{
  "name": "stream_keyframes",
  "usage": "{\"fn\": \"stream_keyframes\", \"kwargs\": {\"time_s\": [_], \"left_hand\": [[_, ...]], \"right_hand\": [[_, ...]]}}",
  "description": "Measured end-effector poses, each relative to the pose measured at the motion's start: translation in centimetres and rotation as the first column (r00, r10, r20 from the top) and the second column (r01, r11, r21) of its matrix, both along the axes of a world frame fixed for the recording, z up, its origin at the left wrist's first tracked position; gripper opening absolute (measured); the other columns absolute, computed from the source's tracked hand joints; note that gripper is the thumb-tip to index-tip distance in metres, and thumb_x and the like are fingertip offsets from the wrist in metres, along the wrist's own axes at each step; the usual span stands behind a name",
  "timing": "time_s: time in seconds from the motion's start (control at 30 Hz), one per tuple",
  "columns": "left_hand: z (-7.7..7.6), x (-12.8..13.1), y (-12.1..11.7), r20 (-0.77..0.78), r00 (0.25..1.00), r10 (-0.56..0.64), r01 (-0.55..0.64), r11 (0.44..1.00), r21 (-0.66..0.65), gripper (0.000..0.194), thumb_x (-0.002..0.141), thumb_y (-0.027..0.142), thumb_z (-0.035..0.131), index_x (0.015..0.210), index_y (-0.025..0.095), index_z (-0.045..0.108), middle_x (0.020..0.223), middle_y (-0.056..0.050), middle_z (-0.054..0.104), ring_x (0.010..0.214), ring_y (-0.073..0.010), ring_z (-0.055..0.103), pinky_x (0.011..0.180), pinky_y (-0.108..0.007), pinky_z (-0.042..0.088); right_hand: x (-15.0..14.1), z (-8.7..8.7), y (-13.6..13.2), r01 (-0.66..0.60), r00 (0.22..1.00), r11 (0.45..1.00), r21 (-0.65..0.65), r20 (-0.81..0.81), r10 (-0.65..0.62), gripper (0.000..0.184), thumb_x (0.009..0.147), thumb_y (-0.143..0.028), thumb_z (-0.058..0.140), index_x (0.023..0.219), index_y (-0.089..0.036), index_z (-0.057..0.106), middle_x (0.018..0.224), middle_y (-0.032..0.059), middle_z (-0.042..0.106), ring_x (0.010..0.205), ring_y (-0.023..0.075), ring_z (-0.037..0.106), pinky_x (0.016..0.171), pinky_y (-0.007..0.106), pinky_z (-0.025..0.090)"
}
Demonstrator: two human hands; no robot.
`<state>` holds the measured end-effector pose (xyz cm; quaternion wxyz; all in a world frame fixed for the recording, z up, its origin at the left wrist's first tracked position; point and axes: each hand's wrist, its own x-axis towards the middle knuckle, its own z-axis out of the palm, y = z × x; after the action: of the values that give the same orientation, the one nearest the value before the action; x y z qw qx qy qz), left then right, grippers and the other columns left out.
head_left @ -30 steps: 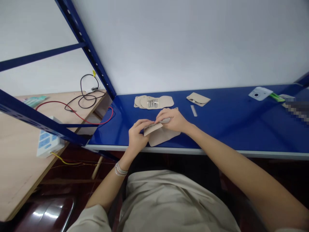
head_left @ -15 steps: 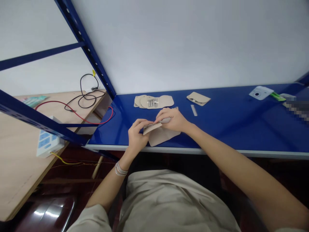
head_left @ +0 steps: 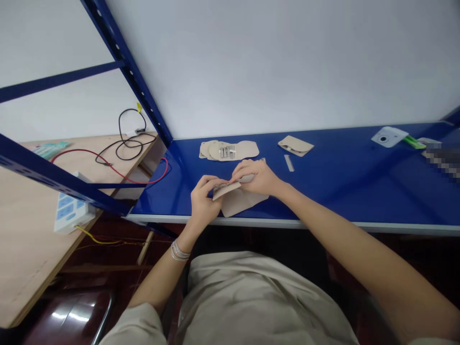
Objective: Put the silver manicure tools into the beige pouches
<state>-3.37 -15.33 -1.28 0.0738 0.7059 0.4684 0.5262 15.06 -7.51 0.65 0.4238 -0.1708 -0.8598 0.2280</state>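
Note:
Both my hands hold a folded beige faux-leather pouch (head_left: 239, 203) just behind the front edge of the blue tabletop. My left hand (head_left: 205, 196), with a silver bracelet at the wrist, pinches its small upper flap (head_left: 225, 190). My right hand (head_left: 254, 177) grips the pouch's far edge, and my fingers hide part of it. Farther back lies a flat beige cutout (head_left: 230, 151) with small metal cylinders (head_left: 225, 152) on it. To its right are a smaller beige piece (head_left: 295, 145) and a thin metal strip (head_left: 289, 163).
The blue tabletop (head_left: 323, 191) has a grey front edge and meets a white wall. A blue steel upright (head_left: 124, 62) rises at its left. A wooden bench (head_left: 32, 230) to the left holds a power strip (head_left: 72, 211) and cables. A white instant camera (head_left: 389, 137) sits far right.
My hands and the pouch show almost no movement. The whole view has shifted slightly, so the things on the table sit a little higher in the frame.

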Motion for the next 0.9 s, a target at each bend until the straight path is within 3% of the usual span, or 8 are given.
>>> {"fn": "stream_keyframes", "kwargs": {"time_s": [0.33,0.47,0.57,0.67,0.73,0.83,0.9], "left_hand": [[0.0,-0.1,0.0,-0.004,1.000,-0.017,0.017,1.000,0.009,0.010,0.081,0.016,0.063,0.089,0.020,0.069,0.089,-0.005,0.064,0.084,-0.0167,0.061,0.076,-0.028,0.050],[0.0,0.0,0.1,0.022,1.000,-0.008,0.007,1.000,0.005,0.011,0.082,0.019,0.064,0.092,0.020,0.069,0.090,-0.005,0.064,0.085,-0.0163,0.061,0.078,-0.028,0.049],[-0.2,0.0,0.3,0.121,0.990,0.077,-0.077,0.997,-0.009,0.020,0.083,0.027,0.065,0.101,0.018,0.065,0.090,-0.005,0.062,0.080,-0.0142,0.059,0.077,-0.027,0.049],[-0.3,-0.1,0.6,0.303,0.939,0.160,-0.135,0.986,-0.101,0.029,0.083,0.040,0.066,0.099,0.017,0.061,0.076,-0.001,0.058,0.064,-0.0108,0.055,0.063,-0.022,0.047],[-0.4,-0.2,0.9,0.419,0.898,0.134,-0.029,0.969,-0.247,0.038,0.086,0.053,0.056,0.089,0.015,0.061,0.064,0.000,0.054,0.055,-0.0105,0.053,0.053,-0.021,0.044],[-0.3,-0.5,1.0,0.549,0.833,0.066,0.201,0.888,-0.412,0.062,0.089,0.067,0.036,0.076,0.014,0.064,0.055,-0.002,0.055,0.051,-0.0141,0.055,0.045,-0.023,0.043],[-0.2,-0.6,1.1,0.576,0.816,0.045,0.254,0.868,-0.427,0.060,0.086,0.067,0.042,0.075,0.013,0.066,0.056,-0.003,0.059,0.054,-0.0158,0.059,0.046,-0.024,0.045]], "right_hand": [[0.0,0.1,0.0,-0.006,1.000,1.000,0.027,0.004,0.006,0.008,0.077,-0.027,0.069,0.076,-0.023,0.076,0.080,0.0042,0.072,0.074,0.0171,0.064,0.074,0.032,0.049],[0.0,0.1,0.0,0.001,0.999,1.000,-0.018,-0.045,-0.002,0.009,0.077,-0.030,0.071,0.076,-0.022,0.076,0.078,0.0044,0.071,0.071,0.0163,0.064,0.069,0.030,0.051],[0.0,0.3,0.0,0.071,0.979,0.995,-0.075,-0.184,-0.084,0.014,0.076,-0.034,0.073,0.077,-0.021,0.075,0.075,0.0049,0.071,0.066,0.0158,0.062,0.061,0.029,0.050],[0.2,0.6,0.0,0.190,0.927,0.975,-0.117,-0.306,-0.218,0.018,0.075,-0.038,0.074,0.077,-0.020,0.074,0.076,0.0062,0.070,0.067,0.0175,0.062,0.060,0.032,0.050],[0.3,0.6,0.1,0.198,0.916,0.973,-0.117,-0.332,-0.226,0.020,0.073,-0.039,0.075,0.075,-0.019,0.073,0.076,0.0072,0.070,0.068,0.0186,0.062,0.061,0.034,0.050],[0.3,0.7,0.1,0.096,0.955,0.993,-0.073,-0.273,-0.113,0.018,0.075,-0.038,0.073,0.073,-0.020,0.074,0.077,0.0068,0.069,0.069,0.0180,0.062,0.062,0.033,0.050],[0.3,0.7,0.0,0.030,0.980,0.999,-0.045,-0.194,-0.038,0.015,0.080,-0.033,0.069,0.073,-0.022,0.075,0.081,0.0059,0.068,0.072,0.0170,0.062,0.066,0.032,0.051]]}}
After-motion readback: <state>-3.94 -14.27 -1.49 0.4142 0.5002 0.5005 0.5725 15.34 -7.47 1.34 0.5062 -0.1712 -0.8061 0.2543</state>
